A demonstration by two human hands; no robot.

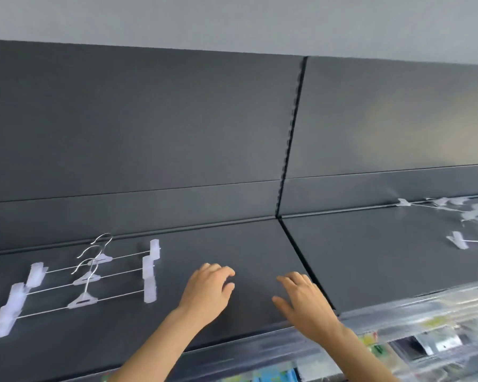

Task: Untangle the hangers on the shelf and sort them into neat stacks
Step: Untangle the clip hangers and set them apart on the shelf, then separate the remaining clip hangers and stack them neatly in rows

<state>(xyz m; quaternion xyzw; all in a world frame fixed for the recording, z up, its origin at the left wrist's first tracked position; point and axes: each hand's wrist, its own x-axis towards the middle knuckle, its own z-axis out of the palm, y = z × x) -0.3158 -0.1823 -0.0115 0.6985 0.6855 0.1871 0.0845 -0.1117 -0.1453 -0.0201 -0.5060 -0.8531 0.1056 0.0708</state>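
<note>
Three clear plastic clip hangers with metal hooks lie side by side in a row on the left of the dark grey shelf. A tangled heap of the same hangers lies at the far right of the shelf, blurred. One more clip hanger lies apart, just in front of that heap. My left hand hovers over the bare middle of the shelf, fingers curled and holding nothing. My right hand is beside it near the seam between the two shelf boards, fingers spread and empty.
A dark back panel rises behind the shelf, with a slotted upright at the seam. Below the front edge, a clear price rail and blurred packaged goods show on lower shelves.
</note>
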